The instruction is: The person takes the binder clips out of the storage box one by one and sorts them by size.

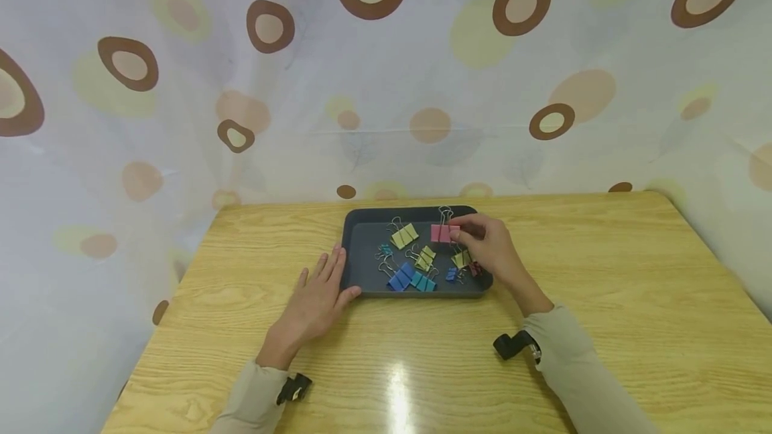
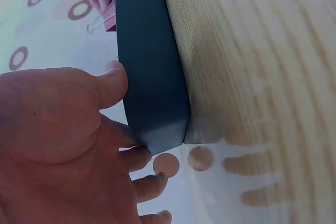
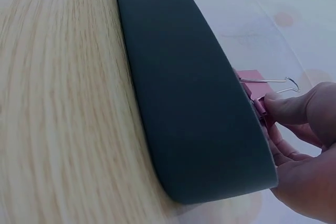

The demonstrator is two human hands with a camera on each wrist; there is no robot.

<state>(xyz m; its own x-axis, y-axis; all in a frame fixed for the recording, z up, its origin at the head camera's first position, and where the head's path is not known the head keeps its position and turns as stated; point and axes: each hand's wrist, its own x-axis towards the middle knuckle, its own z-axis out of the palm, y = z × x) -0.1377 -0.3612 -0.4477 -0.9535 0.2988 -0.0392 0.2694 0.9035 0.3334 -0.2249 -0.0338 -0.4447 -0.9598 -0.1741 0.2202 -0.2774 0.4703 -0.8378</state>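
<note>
In the head view, my right hand (image 1: 497,250) pinches a pink binder clip (image 1: 440,233) between thumb and fingers, its wire handles pointing up, over the right part of a dark tray (image 1: 416,294). My left hand (image 1: 313,303) lies along the tray's left side, fingers straight and spread, thumb at the front left corner. Inside the tray are several other binder clips: a large yellow one (image 1: 404,236), a smaller yellow one (image 1: 425,258), a blue one (image 1: 401,278) and a teal one (image 1: 425,282). In the right wrist view, the tray wall partly hides the pink clip (image 3: 253,85).
The tray stands near the back of a wooden table (image 1: 615,300), before a patterned curtain (image 1: 386,72). Small clips, one teal (image 1: 386,250), one blue (image 1: 451,274) and one dark red (image 1: 476,269), also lie in it. Wrist devices (image 1: 294,388) sit at both sleeves.
</note>
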